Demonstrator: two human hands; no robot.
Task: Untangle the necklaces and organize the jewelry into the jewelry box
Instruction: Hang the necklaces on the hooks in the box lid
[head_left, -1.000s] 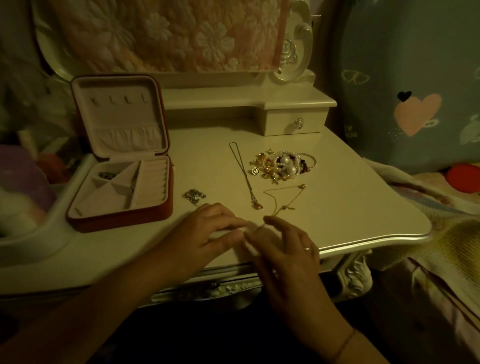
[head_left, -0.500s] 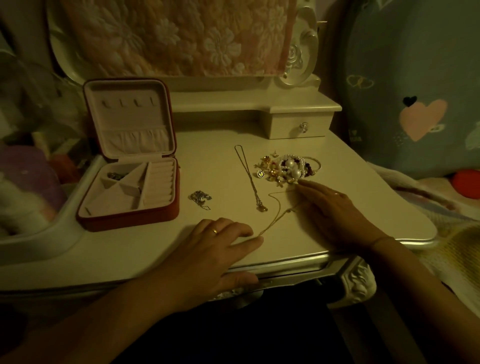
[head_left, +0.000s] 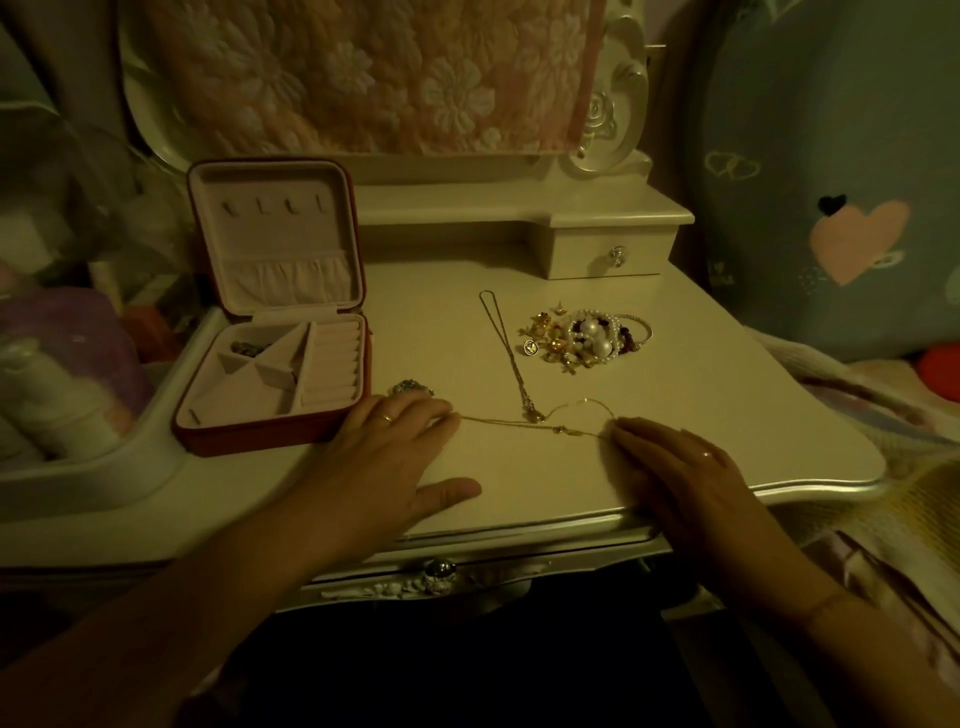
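I log the red jewelry box (head_left: 249, 435) at left, open, lid upright, pink lining, with one small dark piece (head_left: 248, 347) in its far-left compartment. Silver clump (head_left: 411, 387) just right of it. Thin gold chain (head_left: 530, 425) stretched left-right, near. Silver necklace (head_left: 506, 353) runs near-far, its pendant touching the chain. Pearl-and-gold heap (head_left: 587, 338) far right.

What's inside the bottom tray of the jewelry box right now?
One small dark metallic piece lies in the back-left compartment of the jewelry box. The ring rolls and other compartments look bare. The near wall hides the floor's front strip.
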